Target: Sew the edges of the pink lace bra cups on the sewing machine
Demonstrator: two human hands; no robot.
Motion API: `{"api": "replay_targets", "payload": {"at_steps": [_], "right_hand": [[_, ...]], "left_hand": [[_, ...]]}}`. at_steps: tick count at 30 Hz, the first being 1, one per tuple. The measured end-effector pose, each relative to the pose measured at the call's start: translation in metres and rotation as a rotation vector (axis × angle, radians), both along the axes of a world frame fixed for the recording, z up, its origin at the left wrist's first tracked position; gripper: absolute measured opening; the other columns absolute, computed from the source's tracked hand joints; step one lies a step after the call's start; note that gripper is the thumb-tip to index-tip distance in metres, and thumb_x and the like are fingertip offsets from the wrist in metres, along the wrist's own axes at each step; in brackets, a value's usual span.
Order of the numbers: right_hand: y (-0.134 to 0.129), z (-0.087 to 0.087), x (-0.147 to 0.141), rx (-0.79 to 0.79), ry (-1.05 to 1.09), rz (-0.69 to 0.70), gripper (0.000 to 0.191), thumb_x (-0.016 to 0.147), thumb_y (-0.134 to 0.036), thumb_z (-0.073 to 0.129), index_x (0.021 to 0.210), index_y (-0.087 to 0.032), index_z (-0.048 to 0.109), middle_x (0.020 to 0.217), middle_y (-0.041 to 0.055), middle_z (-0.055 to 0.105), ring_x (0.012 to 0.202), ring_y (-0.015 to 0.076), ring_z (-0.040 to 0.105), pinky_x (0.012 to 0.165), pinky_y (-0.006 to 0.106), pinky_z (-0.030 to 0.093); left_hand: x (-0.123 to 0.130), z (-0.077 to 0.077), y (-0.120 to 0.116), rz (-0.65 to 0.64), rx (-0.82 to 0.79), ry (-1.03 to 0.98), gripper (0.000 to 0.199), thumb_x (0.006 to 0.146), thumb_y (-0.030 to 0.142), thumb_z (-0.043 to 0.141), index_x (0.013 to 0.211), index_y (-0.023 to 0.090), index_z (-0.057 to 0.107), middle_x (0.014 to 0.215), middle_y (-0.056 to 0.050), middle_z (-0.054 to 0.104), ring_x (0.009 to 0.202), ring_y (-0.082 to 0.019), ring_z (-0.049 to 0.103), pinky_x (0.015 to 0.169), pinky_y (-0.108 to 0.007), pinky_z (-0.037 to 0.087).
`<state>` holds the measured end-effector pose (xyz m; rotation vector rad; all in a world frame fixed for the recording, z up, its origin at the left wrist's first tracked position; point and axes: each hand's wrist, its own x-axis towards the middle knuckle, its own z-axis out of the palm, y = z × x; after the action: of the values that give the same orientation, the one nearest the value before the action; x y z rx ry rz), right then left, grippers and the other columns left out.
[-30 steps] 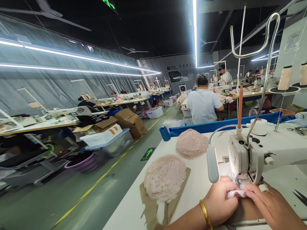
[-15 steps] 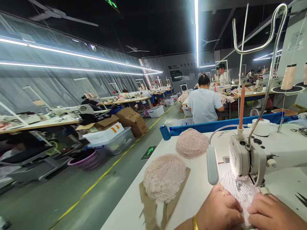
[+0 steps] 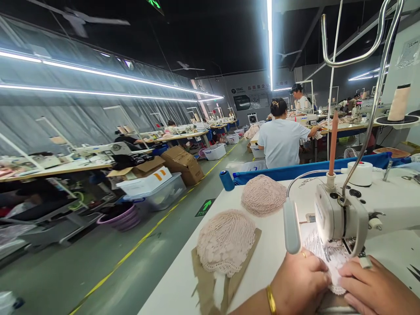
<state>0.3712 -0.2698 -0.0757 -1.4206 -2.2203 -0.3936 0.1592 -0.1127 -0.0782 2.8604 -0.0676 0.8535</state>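
Observation:
Under the white sewing machine point(image 3: 331, 212) lies a pale lace piece point(image 3: 335, 267), brightly lit near the needle area. My left hand point(image 3: 297, 278) grips its left edge with curled fingers; a ring and a gold bangle show on that side. Opposite it, my right hand point(image 3: 376, 284) holds the lace by its right edge, its fingers bent and pressed on the cloth. The fingertips of both hands come close together at the near end of the lace. A scalloped rim of the piece pokes out between them. My hands partly hide the cloth.
Left of the machine rest a pink lace stack point(image 3: 225, 243) on brown card point(image 3: 251, 253) and another lace stack point(image 3: 263, 195). A blue thread cone point(image 3: 226, 180) stands at the table edge. Dark scissors point(image 3: 415, 273) lie far right. A co-worker point(image 3: 281, 138) sits ahead.
Both hands stay at the lace, which has shifted so that its scalloped near rim now shows. The view has moved slightly. The co-worker ahead has stretched an arm out to the right.

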Motion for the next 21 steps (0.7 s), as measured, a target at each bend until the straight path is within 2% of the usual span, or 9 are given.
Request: {"api": "replay_targets", "payload": {"at_steps": [3, 8, 11, 14, 18, 21], "right_hand": [[-0.001, 0.005, 0.002, -0.01, -0.028, -0.005, 0.008, 0.103, -0.025, 0.063, 0.104, -0.029, 0.07, 0.101, -0.0011, 0.082, 0.08, 0.0185, 0.074, 0.079, 0.031, 0.055], [-0.002, 0.005, 0.004, 0.013, -0.055, 0.012, 0.01, 0.105, -0.026, 0.062, 0.105, -0.028, 0.071, 0.101, -0.0001, 0.082, 0.081, 0.0178, 0.074, 0.078, 0.03, 0.054], [-0.001, 0.003, 0.004, -0.006, -0.061, 0.009, 0.008, 0.104, -0.025, 0.063, 0.102, -0.028, 0.071, 0.102, -0.0009, 0.081, 0.08, 0.017, 0.074, 0.076, 0.03, 0.053], [-0.001, 0.0, 0.004, -0.012, -0.053, -0.004, 0.009, 0.104, -0.023, 0.063, 0.103, -0.028, 0.07, 0.1, -0.0014, 0.081, 0.08, 0.0171, 0.074, 0.078, 0.03, 0.054], [0.0, -0.009, 0.006, 0.043, -0.099, -0.031, 0.017, 0.106, -0.025, 0.058, 0.117, -0.027, 0.071, 0.107, 0.0012, 0.082, 0.083, 0.0198, 0.074, 0.085, 0.034, 0.054], [0.002, -0.016, 0.007, 0.075, -0.126, -0.076, 0.023, 0.108, -0.023, 0.051, 0.12, -0.026, 0.07, 0.109, 0.003, 0.082, 0.082, 0.0205, 0.073, 0.08, 0.034, 0.054]], "left_hand": [[0.0, 0.005, -0.001, 0.05, 0.01, 0.024, 0.012, 0.098, 0.025, 0.066, 0.091, 0.022, 0.076, 0.096, 0.0, 0.079, 0.084, -0.017, 0.069, 0.081, -0.033, 0.044], [0.0, -0.007, 0.001, -0.026, 0.137, -0.013, 0.009, 0.1, 0.029, 0.071, 0.095, 0.022, 0.076, 0.091, 0.001, 0.078, 0.078, -0.015, 0.067, 0.081, -0.034, 0.044], [0.0, -0.011, 0.0, -0.047, 0.139, -0.015, 0.01, 0.102, 0.028, 0.069, 0.097, 0.021, 0.075, 0.091, 0.002, 0.078, 0.075, -0.013, 0.066, 0.085, -0.036, 0.044], [0.0, -0.007, -0.001, -0.026, 0.124, -0.007, 0.014, 0.104, 0.026, 0.065, 0.096, 0.021, 0.075, 0.091, 0.002, 0.078, 0.073, -0.013, 0.065, 0.085, -0.036, 0.043], [0.001, 0.002, -0.001, -0.016, 0.089, -0.021, 0.018, 0.104, 0.023, 0.06, 0.095, 0.019, 0.075, 0.089, 0.0, 0.078, 0.074, -0.015, 0.064, 0.082, -0.034, 0.044], [0.002, 0.008, -0.001, 0.003, 0.043, -0.002, 0.02, 0.104, 0.022, 0.058, 0.095, 0.018, 0.075, 0.093, -0.001, 0.079, 0.079, -0.016, 0.064, 0.082, -0.033, 0.044]]}}
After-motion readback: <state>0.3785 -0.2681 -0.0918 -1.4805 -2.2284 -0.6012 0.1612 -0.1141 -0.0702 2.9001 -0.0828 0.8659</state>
